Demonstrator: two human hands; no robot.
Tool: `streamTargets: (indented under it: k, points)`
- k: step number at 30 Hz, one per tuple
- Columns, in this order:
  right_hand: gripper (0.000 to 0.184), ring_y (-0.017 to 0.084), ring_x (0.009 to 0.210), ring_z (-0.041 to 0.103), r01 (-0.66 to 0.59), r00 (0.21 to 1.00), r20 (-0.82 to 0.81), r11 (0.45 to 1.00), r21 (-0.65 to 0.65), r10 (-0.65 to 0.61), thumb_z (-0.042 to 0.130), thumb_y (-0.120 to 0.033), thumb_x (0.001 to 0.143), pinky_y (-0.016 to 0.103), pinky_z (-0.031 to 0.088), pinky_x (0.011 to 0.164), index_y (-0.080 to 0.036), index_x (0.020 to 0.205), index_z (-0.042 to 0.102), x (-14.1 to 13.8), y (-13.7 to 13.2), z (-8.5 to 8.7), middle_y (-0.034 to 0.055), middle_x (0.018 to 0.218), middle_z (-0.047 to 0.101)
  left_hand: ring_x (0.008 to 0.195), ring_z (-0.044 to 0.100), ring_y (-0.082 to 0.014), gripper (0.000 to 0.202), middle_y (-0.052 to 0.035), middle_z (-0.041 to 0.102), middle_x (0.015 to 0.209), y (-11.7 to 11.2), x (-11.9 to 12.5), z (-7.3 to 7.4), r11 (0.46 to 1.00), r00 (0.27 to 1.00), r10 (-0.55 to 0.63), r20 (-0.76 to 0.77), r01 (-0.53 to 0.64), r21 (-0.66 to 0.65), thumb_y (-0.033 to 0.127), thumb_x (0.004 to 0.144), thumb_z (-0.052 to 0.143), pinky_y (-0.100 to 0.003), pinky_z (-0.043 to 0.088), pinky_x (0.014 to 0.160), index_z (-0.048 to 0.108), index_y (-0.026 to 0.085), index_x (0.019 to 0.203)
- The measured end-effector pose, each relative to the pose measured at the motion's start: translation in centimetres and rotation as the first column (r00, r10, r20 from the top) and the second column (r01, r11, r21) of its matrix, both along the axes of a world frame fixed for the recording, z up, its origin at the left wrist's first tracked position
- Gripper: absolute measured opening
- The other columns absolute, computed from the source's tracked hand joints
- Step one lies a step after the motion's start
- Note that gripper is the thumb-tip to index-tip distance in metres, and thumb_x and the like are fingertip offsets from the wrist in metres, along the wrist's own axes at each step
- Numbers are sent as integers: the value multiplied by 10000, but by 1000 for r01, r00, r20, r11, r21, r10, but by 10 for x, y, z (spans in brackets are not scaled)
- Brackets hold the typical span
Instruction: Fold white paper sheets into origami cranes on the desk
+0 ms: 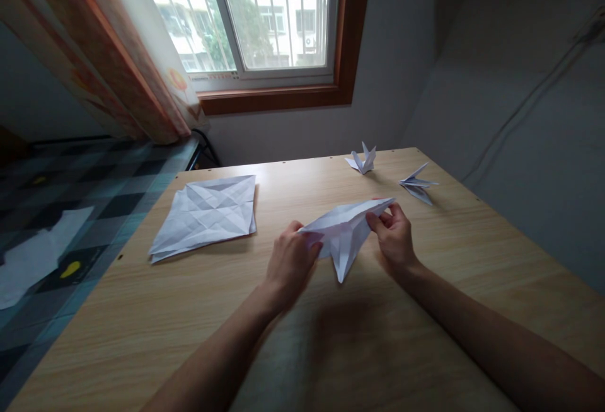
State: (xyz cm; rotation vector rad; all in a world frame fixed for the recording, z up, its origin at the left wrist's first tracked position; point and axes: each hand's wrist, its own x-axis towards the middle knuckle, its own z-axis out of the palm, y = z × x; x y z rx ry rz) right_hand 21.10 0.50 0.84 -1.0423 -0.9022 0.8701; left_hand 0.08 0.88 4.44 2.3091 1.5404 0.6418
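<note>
Between my two hands, a partly folded sheet of white paper (344,230) is held up above the wooden table. It spreads wide along the top, and a pointed flap hangs down from its middle. My left hand (292,262) is closed on the paper's left corner, thumb on the near side. At the other end, my right hand (393,235) pinches the right corner between thumb and fingers. Part of the fingers of both hands is hidden behind the paper.
A stack of creased white paper sheets (208,210) lies on the table (198,311) at left. Two folded paper cranes, one upright (363,161) and one on its side (416,183), are at the back right. Left stands a bed (118,176) with loose paper (38,257).
</note>
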Motion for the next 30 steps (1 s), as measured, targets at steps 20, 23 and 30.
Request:
streamTargets:
  k: [20, 23, 30]
  points:
    - [611, 340, 1150, 527, 50, 325, 927, 982, 182, -188, 534, -81, 780, 531, 411, 961, -249, 1366, 501, 40, 10, -9, 151, 1250, 570, 679, 584, -190, 215, -68, 656, 720, 10, -8, 4, 993, 995, 96, -29, -98, -70, 177, 816, 503, -290, 378, 656, 646, 170, 655]
    - [517, 333, 1419, 269, -211, 102, 970, 948, 237, -220, 499, -3, 745, 566, 250, 1110, -244, 1191, 599, 38, 5, -5, 110, 1467, 425, 639, 560, -185, 211, -56, 648, 662, 12, -10, 4, 982, 992, 129, -15, -130, -140, 189, 796, 488, -283, 334, 609, 633, 177, 642]
    - [455, 300, 1245, 526, -325, 226, 973, 938, 117, -43, 547, -123, 726, 614, 99, 1123, -206, 1171, 506, 33, 2, -3, 110, 1222, 649, 598, 502, -146, 153, -5, 566, 590, 20, -12, 5, 972, 989, 120, 84, -99, -214, 197, 724, 506, -261, 307, 581, 547, 178, 578]
